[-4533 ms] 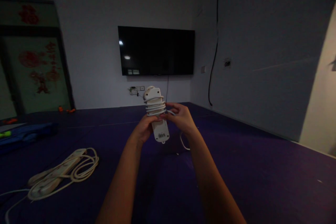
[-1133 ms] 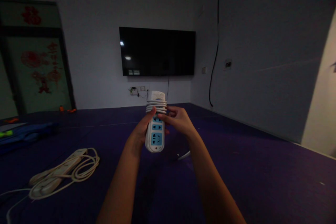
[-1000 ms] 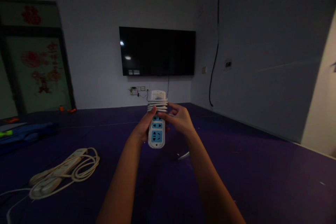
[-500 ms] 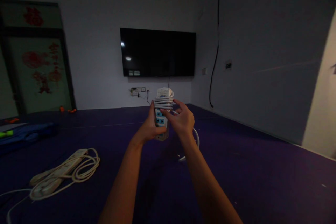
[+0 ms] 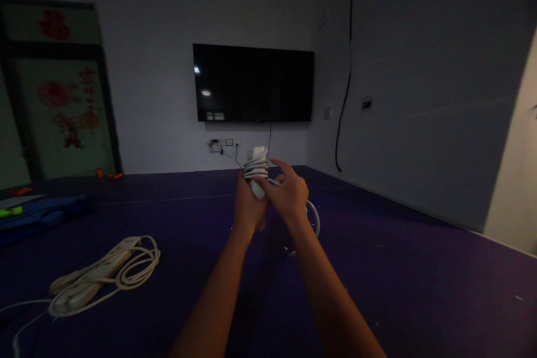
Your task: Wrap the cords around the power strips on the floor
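In front of me, above a dark purple floor, I hold a white power strip (image 5: 257, 165) upright with its white cord (image 5: 314, 217) coiled round its upper part. My left hand (image 5: 247, 206) is wrapped round the strip's lower body. My right hand (image 5: 286, 196) is pressed against the strip's right side, fingers pinching the cord just below the coils. A loose loop of cord hangs down to the right of my right wrist. The strip's socket face is turned away and mostly hidden behind my hands.
Another pale power strip with a looped cord (image 5: 104, 274) lies on the floor at the lower left. A black wall television (image 5: 253, 83) hangs ahead, wall sockets (image 5: 221, 143) below it. A blue object (image 5: 42, 211) lies at the far left. A black cable (image 5: 345, 84) runs down the right wall.
The power strip has been turned so its blue socket face no longer shows. My left hand has closed further round its body, and the hanging cord loop has swung to the right.
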A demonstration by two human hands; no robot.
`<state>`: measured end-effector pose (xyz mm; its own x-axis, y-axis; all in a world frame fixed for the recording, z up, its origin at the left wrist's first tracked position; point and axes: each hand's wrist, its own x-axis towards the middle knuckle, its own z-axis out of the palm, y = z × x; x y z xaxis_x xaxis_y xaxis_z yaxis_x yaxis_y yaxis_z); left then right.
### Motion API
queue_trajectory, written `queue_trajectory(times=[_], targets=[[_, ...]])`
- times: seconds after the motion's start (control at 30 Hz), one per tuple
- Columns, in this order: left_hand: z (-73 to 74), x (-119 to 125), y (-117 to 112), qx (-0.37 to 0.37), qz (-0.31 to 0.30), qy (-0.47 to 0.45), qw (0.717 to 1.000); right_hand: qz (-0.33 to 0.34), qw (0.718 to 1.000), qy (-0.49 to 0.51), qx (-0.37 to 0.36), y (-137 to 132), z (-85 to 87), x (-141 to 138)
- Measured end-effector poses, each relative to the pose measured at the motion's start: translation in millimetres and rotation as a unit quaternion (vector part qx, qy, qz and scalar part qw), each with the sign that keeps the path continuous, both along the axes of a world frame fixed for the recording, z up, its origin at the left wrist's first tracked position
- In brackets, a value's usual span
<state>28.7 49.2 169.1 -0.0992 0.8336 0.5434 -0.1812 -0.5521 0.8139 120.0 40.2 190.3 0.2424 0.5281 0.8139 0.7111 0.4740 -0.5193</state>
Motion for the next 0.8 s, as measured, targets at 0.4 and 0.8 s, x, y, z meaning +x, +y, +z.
queue_trajectory(times=[0.4, 0.8], targets=[[19.1, -58, -12, -0.111, -0.294, -0.134, 0.94, 0.013, 0.999, 0.035, 0.018, 24, -5.4, 32], [18.8, -59, -18, -0.111, -0.332, -0.082, 0.933, 0.109, 0.991, -0.016, -0.076, 36, -10.8, 34]])
